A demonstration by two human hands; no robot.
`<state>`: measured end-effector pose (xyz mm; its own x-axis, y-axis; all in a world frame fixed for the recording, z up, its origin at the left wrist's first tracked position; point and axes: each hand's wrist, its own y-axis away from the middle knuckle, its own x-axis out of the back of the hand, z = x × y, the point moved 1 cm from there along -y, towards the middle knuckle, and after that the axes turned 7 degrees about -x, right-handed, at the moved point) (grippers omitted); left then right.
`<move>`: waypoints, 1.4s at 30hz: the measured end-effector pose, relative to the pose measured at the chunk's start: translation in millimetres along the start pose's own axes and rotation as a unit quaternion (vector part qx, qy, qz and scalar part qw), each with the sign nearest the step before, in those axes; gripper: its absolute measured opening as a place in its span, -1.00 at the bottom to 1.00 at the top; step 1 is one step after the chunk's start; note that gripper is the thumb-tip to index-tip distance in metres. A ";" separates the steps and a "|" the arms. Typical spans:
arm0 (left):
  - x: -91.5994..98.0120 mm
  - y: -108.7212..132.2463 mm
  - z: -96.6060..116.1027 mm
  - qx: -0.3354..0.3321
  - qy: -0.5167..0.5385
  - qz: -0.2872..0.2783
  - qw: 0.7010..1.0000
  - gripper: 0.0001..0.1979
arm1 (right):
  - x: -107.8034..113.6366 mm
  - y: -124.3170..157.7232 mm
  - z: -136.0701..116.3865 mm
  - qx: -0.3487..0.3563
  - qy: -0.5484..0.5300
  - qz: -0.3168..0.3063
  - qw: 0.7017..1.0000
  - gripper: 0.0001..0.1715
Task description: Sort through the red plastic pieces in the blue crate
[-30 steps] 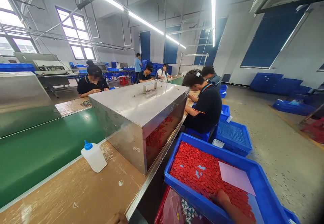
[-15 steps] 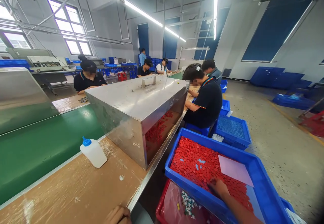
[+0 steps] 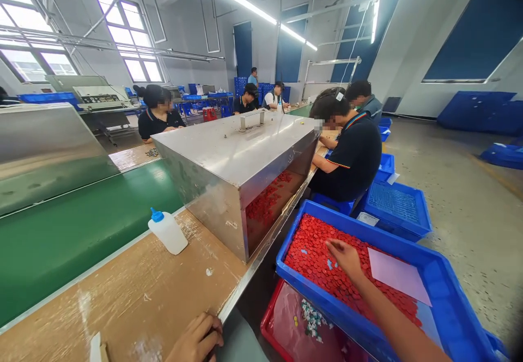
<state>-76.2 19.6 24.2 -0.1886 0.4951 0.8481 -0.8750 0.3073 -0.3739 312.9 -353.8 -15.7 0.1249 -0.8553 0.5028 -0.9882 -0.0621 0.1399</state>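
My right hand (image 3: 346,257) is over a blue tray (image 3: 461,291) filled with small red discs (image 3: 314,236). Its fingers point left and are drawn together in a pinch. Whatever may be between the fingertips is too small to make out. My left hand (image 3: 199,336) rests at the near edge of the brown-covered table (image 3: 183,291), its fingers curled inward. Anything inside that curl is hidden. A pink sheet of paper (image 3: 398,276) lies on the discs, to the right of my right hand.
A metal box (image 3: 212,217) with an open side stands on the table, red discs inside. Near it are a white bottle (image 3: 169,234) and a green belt (image 3: 102,225). Below the blue tray sits a red tray (image 3: 267,324) with small pieces. A co-worker (image 3: 347,155) sits beyond.
My right hand has moved up and away from me across the discs. More of my left hand now shows at the table edge. The view has shifted left.
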 end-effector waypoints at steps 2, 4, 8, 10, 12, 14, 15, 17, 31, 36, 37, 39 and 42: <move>5.8 -4.6 6.2 0.018 0.009 -0.009 1.000 -0.72 | -29.7 4.0 -64.3 0.106 -0.063 -0.069 0.990 -0.34; 11.0 -8.4 13.0 0.039 0.022 -0.022 0.999 -0.73 | -66.0 10.3 -118.2 0.197 -0.057 -0.130 0.970 -0.43; 16.5 -11.1 22.4 0.057 0.046 -0.025 0.997 -0.77 | -137.9 12.7 -180.8 0.330 0.132 -0.179 0.917 -0.63; 16.6 -10.5 24.0 0.068 0.054 -0.022 0.996 -0.76 | -163.9 7.7 -194.7 0.336 0.183 -0.193 0.904 -0.72; 15.7 -9.4 24.3 0.078 0.065 -0.020 0.995 -0.75 | -180.9 2.8 -203.1 0.339 0.198 -0.202 0.897 -0.79; 14.4 -8.2 23.7 0.086 0.075 -0.016 0.993 -0.74 | -190.0 0.2 -208.6 0.346 0.208 -0.212 0.890 -0.78; 13.7 -7.6 23.1 0.091 0.078 -0.014 0.993 -0.74 | -192.3 -0.1 -210.6 0.349 0.212 -0.218 0.886 -0.74; 12.6 -6.8 21.8 0.096 0.083 -0.011 0.992 -0.73 | -193.7 -0.2 -213.4 0.352 0.222 -0.228 0.880 -0.67; 14.7 -9.0 22.0 0.081 0.095 0.000 0.992 -0.72 | -182.5 8.8 -212.9 0.378 0.272 -0.271 0.842 -0.38; 7.4 -4.7 15.3 0.073 0.088 0.001 0.993 -0.68 | -179.1 22.8 -215.4 0.369 0.370 -0.244 0.817 -0.40; 5.5 -3.4 14.0 0.072 0.085 0.002 0.994 -0.66 | -179.8 24.4 -215.1 0.365 0.382 -0.241 0.814 -0.42; 2.5 -1.1 12.2 0.076 0.082 0.000 0.994 -0.62 | -182.5 27.3 -213.4 0.358 0.412 -0.241 0.803 -0.52; 1.4 0.3 12.4 0.082 0.083 -0.001 0.993 -0.59 | -187.9 31.4 -211.0 0.354 0.442 -0.244 0.787 -0.70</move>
<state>-82.3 10.3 30.0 -0.1234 0.6261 0.7699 -0.9389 0.1775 -0.2948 277.1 -86.5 74.2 0.2077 0.0314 0.9777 -0.5661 -0.8113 0.1463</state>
